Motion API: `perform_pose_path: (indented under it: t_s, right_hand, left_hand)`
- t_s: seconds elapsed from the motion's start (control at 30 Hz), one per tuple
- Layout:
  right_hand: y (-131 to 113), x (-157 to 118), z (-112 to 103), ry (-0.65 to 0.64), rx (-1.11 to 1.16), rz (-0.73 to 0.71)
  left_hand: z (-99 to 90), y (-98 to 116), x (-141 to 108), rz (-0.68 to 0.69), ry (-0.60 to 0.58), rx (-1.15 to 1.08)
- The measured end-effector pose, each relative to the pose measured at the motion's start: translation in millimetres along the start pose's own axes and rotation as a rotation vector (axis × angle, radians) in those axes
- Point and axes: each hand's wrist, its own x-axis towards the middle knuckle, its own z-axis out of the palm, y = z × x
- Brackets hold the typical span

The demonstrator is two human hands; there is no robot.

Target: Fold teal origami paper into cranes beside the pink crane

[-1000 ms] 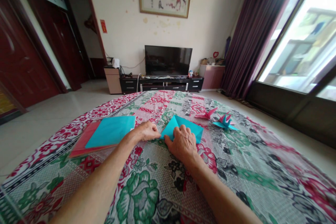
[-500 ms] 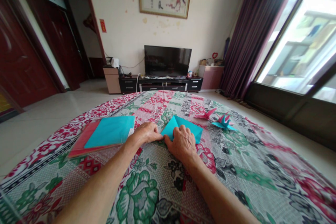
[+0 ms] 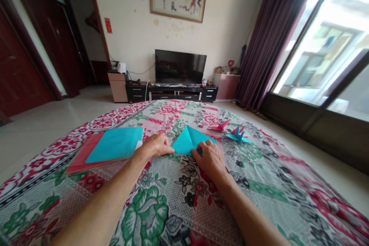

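A folded blue paper (image 3: 184,141) lies on the patterned tablecloth, its peak pointing away from me and a crease running down its middle. At its left corner, my left hand (image 3: 157,145) is closed, thumb and fingertips pinching the paper's tip. My right hand (image 3: 210,156) lies over the right part of the paper, fingers bent and thumb pressed close to the lower edge; it covers the right lower portion. Left of my left hand is a stack of blue sheets (image 3: 115,144) on top of red sheets (image 3: 77,155).
Folded red (image 3: 221,126) and blue (image 3: 238,135) paper cranes stand at the right of the round table (image 3: 147,207). Beyond the table are a television (image 3: 180,67) on a low cabinet, a purple curtain and a window.
My right hand has slid right along the paper's lower edge, uncovering its middle. My left hand stays at the left corner. The whole view has shifted slightly.
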Motion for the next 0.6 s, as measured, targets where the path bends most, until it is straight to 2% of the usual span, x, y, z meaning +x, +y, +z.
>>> perform_pose_path:
  t_s: [0.2, 0.6]
  right_hand:
    - [17, 1, -5, 0.018, 0.031, -0.006]
    - [34, 3, -3, 0.043, 0.021, 0.039]
  left_hand:
    - [1.7, -3, 2, 0.025, -0.001, -0.004]
    - [2.3, -3, 3, 0.031, 0.001, -0.023]
